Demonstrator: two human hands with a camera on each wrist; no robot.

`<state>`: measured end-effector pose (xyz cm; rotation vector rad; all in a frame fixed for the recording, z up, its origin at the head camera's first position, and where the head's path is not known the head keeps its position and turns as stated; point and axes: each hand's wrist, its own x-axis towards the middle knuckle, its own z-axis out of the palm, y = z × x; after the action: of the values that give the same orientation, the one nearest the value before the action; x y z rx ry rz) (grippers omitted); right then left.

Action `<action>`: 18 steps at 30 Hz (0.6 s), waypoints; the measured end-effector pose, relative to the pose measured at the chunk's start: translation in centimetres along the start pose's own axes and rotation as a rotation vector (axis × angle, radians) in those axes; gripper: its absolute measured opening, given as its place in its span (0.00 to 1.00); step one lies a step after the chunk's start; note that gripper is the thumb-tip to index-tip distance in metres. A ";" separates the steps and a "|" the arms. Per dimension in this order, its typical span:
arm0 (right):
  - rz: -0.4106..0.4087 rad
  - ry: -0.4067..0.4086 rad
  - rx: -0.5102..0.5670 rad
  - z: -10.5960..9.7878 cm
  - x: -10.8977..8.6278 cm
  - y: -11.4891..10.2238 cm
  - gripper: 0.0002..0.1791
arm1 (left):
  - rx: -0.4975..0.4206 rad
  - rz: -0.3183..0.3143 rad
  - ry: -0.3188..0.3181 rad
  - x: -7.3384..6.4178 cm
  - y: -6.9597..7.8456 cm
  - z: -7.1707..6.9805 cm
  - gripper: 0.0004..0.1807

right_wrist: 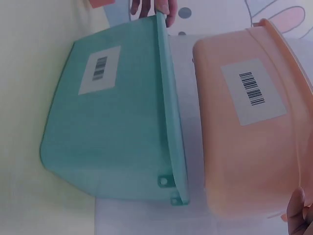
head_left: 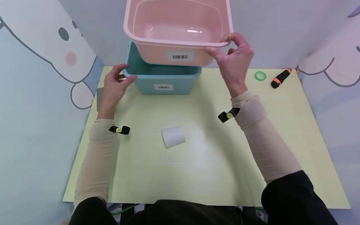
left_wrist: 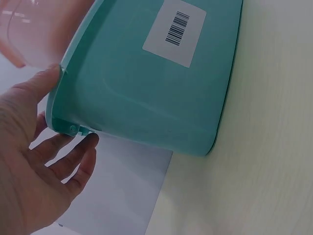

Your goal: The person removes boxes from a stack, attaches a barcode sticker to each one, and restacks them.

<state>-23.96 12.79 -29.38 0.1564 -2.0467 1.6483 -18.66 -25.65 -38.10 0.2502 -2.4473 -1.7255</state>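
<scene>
A pink plastic bin point(head_left: 152, 51) with a barcode label is raised above a teal plastic bin point(head_left: 180, 85). My right hand point(head_left: 236, 61) pinches the pink bin's rim at its front right corner, thumb on the outside. The teal bin stands on the table, also with a barcode label. At its front left corner my left hand point(head_left: 113, 84) grips the rim, thumb on the front and fingers round the side. In the right wrist view, a gap separates the pink bin point(right_wrist: 234, 147) from the teal bin point(right_wrist: 117, 137). Inside, the pink bin looks bare; the teal bin's interior is mostly covered.
A slightly curled white paper point(head_left: 173, 137) lies mid-table. At the back right are a green ring point(head_left: 260, 75) and a black and orange utility knife point(head_left: 281, 78). A flat grey sheet point(head_left: 99, 97) lies partly beneath my left forearm. Walls stand close behind and on both sides.
</scene>
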 end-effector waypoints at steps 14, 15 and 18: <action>-0.019 -0.076 -0.062 2.9 -1.9 1.6 0.26 | 0.029 0.077 -0.032 0.7 -0.3 1.4 0.35; -0.022 -0.080 -0.076 3.0 -2.0 1.7 0.26 | 0.033 0.085 -0.031 0.7 -0.3 1.4 0.36; -0.027 -0.086 -0.123 3.2 -2.3 2.0 0.27 | 0.038 0.099 -0.025 0.8 -0.3 1.6 0.36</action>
<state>-23.77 9.84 -32.62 0.2151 -2.1936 1.5187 -19.75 -24.44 -38.93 0.1108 -2.4668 -1.6531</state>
